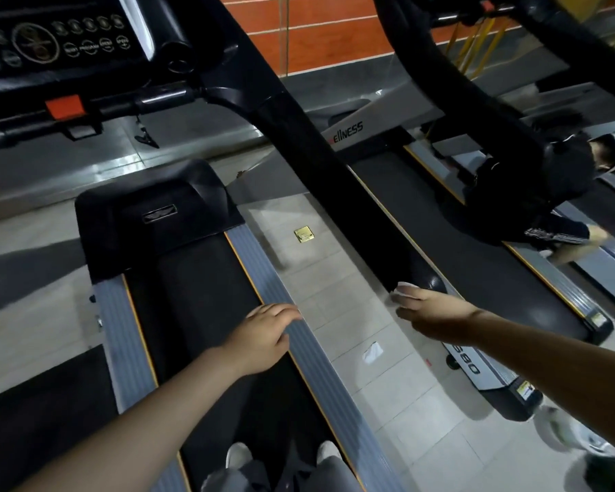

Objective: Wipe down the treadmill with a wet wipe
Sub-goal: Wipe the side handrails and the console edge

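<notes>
Treadmill [178, 278]: black running belt down the lower centre of the frame, grey ribbed side rails with thin orange edging, black motor hood at centre left.
Console [50, 40]: upper left of the frame, round dial and a row of small buttons, labels too blurred to read; an orange tab sits on the bar just below it.
Handrail [320, 165]: thick black arm running diagonally from the top centre down to a rounded end at centre right.
Wet wipe [403, 291]: small white wad at centre right, pressed against the rounded end of the handrail.
Right hand [437, 312]: reaches in from the right edge, fingers curled round the wet wipe, holding it on the handrail end.
Left hand [263, 335]: lower centre, palm down above the right side rail of the treadmill, fingers loosely spread, holding nothing; contact with the rail cannot be told.
Shoes [238, 452]: two pale toes on the belt at the bottom edge, grey trouser legs above them.
Floor [334, 278]: pale tiles between the machines, with a small brass plate [304, 234] at centre and a white scrap [373, 351] below the right forearm.
Second treadmill [476, 278]: right of the frame, grey frame, partial lettering on its hood.
Other person [533, 193]: dark clothing, on the second treadmill's belt at the right edge.
Wall [316, 26]: orange with pale lines, top centre.
</notes>
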Tool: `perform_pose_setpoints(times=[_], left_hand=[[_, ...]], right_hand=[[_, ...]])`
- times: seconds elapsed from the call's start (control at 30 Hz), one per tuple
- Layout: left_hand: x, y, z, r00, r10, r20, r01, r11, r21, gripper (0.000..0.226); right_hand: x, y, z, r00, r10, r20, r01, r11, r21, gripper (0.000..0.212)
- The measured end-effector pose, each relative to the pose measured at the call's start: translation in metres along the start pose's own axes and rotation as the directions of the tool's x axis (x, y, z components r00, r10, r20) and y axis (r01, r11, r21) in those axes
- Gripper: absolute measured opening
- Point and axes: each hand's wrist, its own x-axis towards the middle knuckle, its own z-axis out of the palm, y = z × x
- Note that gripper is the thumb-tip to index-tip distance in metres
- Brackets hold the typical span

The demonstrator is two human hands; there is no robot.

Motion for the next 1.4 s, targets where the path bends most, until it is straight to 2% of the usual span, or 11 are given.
perform_pose_setpoints(times=[0.1,0.17,0.3,0.47,0.77,0.9,1.0,1.07,1.2,1.27,1.4], left_hand=[[0.005,0.021,0.016,0.998,-0.064,-0.021,0.064,0.998,-0.017,0.045],[0.010,0.039,0.026,0.992,-0.120,-0.050,0.118,0.993,-0.028,0.045],[0.018,0.073,0.043,0.977,-0.204,-0.068,0.202,0.979,-0.036,0.046],[0.017,0.099,0.054,0.959,-0.263,-0.104,0.258,0.964,-0.060,0.046],[-0.027,0.102,0.051,0.872,-0.436,-0.223,0.424,0.900,-0.102,0.046],[-0.046,0.098,0.054,0.830,-0.505,-0.239,0.482,0.863,-0.151,0.046],[-0.057,0.094,0.057,0.810,-0.533,-0.246,0.499,0.846,-0.189,0.046],[-0.064,0.092,0.055,0.791,-0.551,-0.265,0.508,0.834,-0.216,0.045],[-0.086,0.083,0.047,0.741,-0.587,-0.326,0.523,0.809,-0.270,0.044],[-0.103,0.076,0.041,0.705,-0.611,-0.360,0.536,0.792,-0.294,0.044],[-0.151,0.056,0.020,0.603,-0.665,-0.442,0.577,0.745,-0.334,0.044]], right_hand=[[-0.004,0.004,0.006,0.995,-0.093,-0.026,0.092,0.995,-0.023,0.041],[-0.009,0.009,0.012,0.964,-0.196,0.181,0.226,0.961,-0.158,0.028],[-0.024,0.047,0.021,0.925,-0.379,-0.025,0.367,0.908,-0.200,0.042],[-0.026,0.078,-0.004,0.880,-0.459,-0.127,0.469,0.881,0.068,0.055],[0.009,0.092,-0.030,0.704,-0.703,-0.103,0.693,0.712,-0.116,0.014],[0.015,0.080,-0.031,0.728,-0.645,-0.233,0.673,0.736,0.067,0.006],[0.021,0.058,-0.041,0.832,-0.537,-0.142,0.536,0.843,-0.046,0.041],[0.027,0.041,-0.047,0.906,-0.423,0.021,0.423,0.906,-0.016,0.034],[0.054,0.013,-0.058,0.987,-0.144,0.075,0.136,0.986,0.097,0.021],[0.076,-0.002,-0.063,1.000,-0.020,0.005,0.016,0.891,0.454,0.026],[0.113,-0.050,-0.118,0.999,0.036,-0.018,0.002,0.402,0.916,0.023]])
